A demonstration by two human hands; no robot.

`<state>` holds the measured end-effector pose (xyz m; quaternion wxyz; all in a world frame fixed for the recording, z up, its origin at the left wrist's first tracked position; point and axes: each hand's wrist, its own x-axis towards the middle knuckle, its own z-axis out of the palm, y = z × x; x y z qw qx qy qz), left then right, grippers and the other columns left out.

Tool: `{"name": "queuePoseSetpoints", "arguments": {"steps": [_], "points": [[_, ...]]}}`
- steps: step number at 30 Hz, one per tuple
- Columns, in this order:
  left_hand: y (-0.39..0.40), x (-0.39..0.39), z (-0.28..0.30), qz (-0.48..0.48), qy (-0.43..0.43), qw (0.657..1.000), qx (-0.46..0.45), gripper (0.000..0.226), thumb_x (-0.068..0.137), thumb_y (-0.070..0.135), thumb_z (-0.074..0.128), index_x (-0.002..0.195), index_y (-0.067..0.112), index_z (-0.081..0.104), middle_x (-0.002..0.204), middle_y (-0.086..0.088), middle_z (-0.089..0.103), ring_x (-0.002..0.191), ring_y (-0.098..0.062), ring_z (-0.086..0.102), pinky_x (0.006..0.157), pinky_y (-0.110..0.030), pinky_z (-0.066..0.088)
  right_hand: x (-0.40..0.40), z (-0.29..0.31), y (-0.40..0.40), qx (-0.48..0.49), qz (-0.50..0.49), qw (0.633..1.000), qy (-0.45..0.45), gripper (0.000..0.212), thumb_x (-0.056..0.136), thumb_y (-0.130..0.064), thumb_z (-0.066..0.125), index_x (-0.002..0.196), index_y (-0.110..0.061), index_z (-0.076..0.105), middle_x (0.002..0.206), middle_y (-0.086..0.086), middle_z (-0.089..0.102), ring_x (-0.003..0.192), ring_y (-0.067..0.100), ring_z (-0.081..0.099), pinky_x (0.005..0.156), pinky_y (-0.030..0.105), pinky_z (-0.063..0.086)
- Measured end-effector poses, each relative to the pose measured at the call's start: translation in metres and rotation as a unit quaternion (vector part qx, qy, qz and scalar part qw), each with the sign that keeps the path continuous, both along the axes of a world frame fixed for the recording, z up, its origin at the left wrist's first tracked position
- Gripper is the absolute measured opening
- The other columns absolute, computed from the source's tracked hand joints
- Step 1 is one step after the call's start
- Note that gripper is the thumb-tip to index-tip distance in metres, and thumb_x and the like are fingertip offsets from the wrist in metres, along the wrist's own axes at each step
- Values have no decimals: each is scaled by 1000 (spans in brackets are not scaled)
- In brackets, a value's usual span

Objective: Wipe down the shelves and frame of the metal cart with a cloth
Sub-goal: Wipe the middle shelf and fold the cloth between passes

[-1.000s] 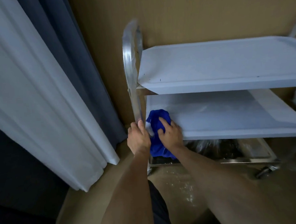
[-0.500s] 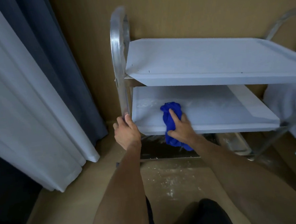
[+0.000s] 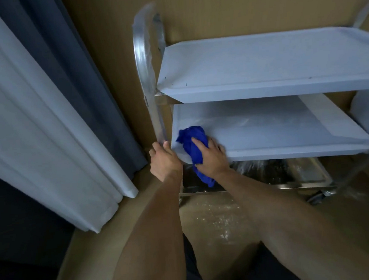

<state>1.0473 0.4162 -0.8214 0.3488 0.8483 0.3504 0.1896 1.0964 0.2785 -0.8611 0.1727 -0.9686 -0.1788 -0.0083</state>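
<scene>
— Where's your left hand (image 3: 164, 161)?

— Out in front of me, arm nearly straight, fingers curled shut around the upright post (image 3: 159, 128) at the near left corner, thumb up against it.

— And the right?

— My right hand (image 3: 211, 157) sits just beside the left, a little farther right. Palm down, fingers spread and pressing on the blue cloth (image 3: 193, 145), forearm running back toward me at a slant.

Dim, bluish light; the cart frame (image 3: 146, 61) is motion-blurred, lines bow at the edges, lower corners fall dark.
</scene>
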Motion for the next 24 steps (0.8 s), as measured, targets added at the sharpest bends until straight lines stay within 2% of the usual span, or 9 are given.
{"name": "queuePoseSetpoints", "arguments": {"steps": [2,4,6,8,10,13,15,18,24], "points": [[-5,0,0,20,-5,1000,-14,33,103,42,31,118,19,49,114,-8,57,100,-29,61,81,-43,48,0,7,-51,23,-47,998,22,91,80,-35,70,154,-38,17,153,11,27,141,30,25,116,46,23],[-10,2,-1,33,-14,999,-21,35,104,42,31,122,17,49,118,-11,56,103,-31,60,82,-45,47,2,13,-105,41,-159,986,38,86,83,-32,66,155,-35,18,149,13,29,136,34,30,114,48,27],[-14,3,-4,36,-24,999,-22,37,104,42,30,123,17,49,119,-12,56,104,-32,60,84,-46,47,3,18,-145,49,-258,964,42,85,86,-39,64,156,-31,15,153,20,23,140,39,27,116,51,25],[-15,3,-9,33,-36,999,-10,36,104,42,31,122,17,50,118,-12,56,103,-32,60,83,-45,48,4,16,-155,38,-285,956,53,85,90,-55,56,157,-29,11,158,24,14,145,41,16,119,51,19],[-16,4,-11,29,-47,998,-6,35,104,42,32,120,17,50,116,-11,57,103,-30,60,84,-43,48,8,15,-131,27,-257,965,53,76,95,-65,40,157,-30,13,162,22,5,149,38,5,121,51,10],[-14,5,-11,25,-54,998,-9,33,104,41,34,119,18,52,113,-9,58,101,-28,61,81,-39,46,17,23,-59,29,-173,984,33,52,104,-48,27,153,-32,31,165,14,-1,151,35,-1,122,51,4],[-8,3,-13,17,-55,998,-3,34,103,41,34,116,17,54,110,-9,58,97,-27,61,76,-35,41,17,23,-1,23,-81,996,29,46,105,-32,30,151,-28,39,165,11,5,151,35,4,122,49,8],[1,4,-16,15,-64,998,-3,38,102,45,33,113,16,55,105,-9,58,91,-28,60,73,-36,42,10,13,68,33,-4,999,5,46,104,-32,38,150,-32,39,164,13,11,151,32,10,122,48,12],[6,4,-12,30,-28,999,13,36,103,43,32,113,15,53,108,-10,57,92,-30,59,72,-37,40,6,5,55,63,-14,998,-29,44,95,-29,53,138,-30,55,152,13,39,143,30,32,118,47,23]]}}
